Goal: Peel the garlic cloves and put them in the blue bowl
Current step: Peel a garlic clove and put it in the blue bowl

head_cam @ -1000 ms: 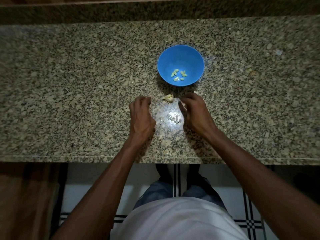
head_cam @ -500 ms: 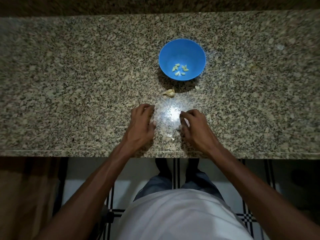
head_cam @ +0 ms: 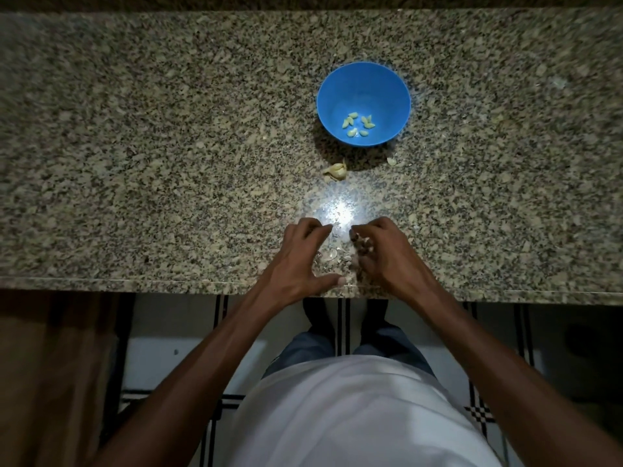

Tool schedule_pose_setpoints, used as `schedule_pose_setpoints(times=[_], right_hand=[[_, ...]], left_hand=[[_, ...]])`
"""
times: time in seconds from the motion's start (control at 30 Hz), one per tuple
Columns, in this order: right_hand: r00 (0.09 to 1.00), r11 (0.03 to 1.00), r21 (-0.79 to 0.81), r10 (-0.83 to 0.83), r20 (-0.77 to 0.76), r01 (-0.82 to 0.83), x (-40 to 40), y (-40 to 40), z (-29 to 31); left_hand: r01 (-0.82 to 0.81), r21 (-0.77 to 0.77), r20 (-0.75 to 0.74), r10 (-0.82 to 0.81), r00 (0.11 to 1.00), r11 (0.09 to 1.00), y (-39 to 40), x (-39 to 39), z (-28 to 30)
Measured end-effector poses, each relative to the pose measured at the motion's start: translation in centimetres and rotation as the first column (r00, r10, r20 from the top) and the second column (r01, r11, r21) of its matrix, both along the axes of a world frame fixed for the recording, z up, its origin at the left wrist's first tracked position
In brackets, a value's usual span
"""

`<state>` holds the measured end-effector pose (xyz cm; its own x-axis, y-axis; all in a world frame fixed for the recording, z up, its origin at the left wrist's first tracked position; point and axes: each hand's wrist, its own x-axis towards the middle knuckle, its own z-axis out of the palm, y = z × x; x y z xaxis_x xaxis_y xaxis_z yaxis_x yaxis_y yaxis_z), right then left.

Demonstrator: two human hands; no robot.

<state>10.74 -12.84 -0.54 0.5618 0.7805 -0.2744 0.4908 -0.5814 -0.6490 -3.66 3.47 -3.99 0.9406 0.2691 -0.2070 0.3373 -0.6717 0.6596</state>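
A view from above looks down at a speckled granite bench [head_cam: 135, 146] that fills the upper two thirds of the frame, with its front edge running across just below the middle. A round blue bowl [head_cam: 364, 79] sits on the bench, right of centre in the upper part of the frame, and about six small pale peeled garlic cloves [head_cam: 358, 124] lie loose on its floor. Just below and slightly left of the bowl, apart from it, a clump of unpeeled garlic [head_cam: 336, 171] rests on the stone, and a small pale scrap of skin [head_cam: 391, 161] lies to the right of it. Lower down, a bright glare of light shines on the stone, and both hands work just beneath it near the front edge of the bench. The left hand [head_cam: 300, 261] arches over the surface with its fingers bent downward, fingertips on or close to the stone, and its thumb stretched out to the right along the edge; it grips nothing that can be seen. The right hand [head_cam: 384, 256] has its fingers curled inward, and something small and pale shows at the fingertips, though it is too small to tell if it is a clove or skin. Between the two hands, flakes of garlic skin [head_cam: 330, 255] lie scattered on the bench. Below the bench edge are both bare forearms, a white shirt [head_cam: 354, 416], blue trousers, and a pale tiled floor [head_cam: 161, 358] with dark lines.
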Motion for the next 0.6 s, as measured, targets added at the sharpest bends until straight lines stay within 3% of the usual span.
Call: schedule_pose_setpoints(times=[0.13,0.23,0.6], right_hand=[[0.994,0.994,-0.045,0.102,-0.041,-0.104,-1.2,-0.9,-0.5],[0.989,0.99,-0.024,0.138,0.056,-0.136,-2.4,-0.7,-0.8],[0.992,0.991,0.133,-0.028,0.124,0.011,-0.2,2.2,-1.4]], left_hand=[[0.034,0.08,0.015,-0.036,0.999,0.996,-0.8,1.0,0.2],[0.056,0.129,0.018,-0.059,0.998,0.99,-1.0,1.0,0.1],[-0.204,-0.02,0.182,0.204,0.962,0.979,-0.1,2.8,1.1]])
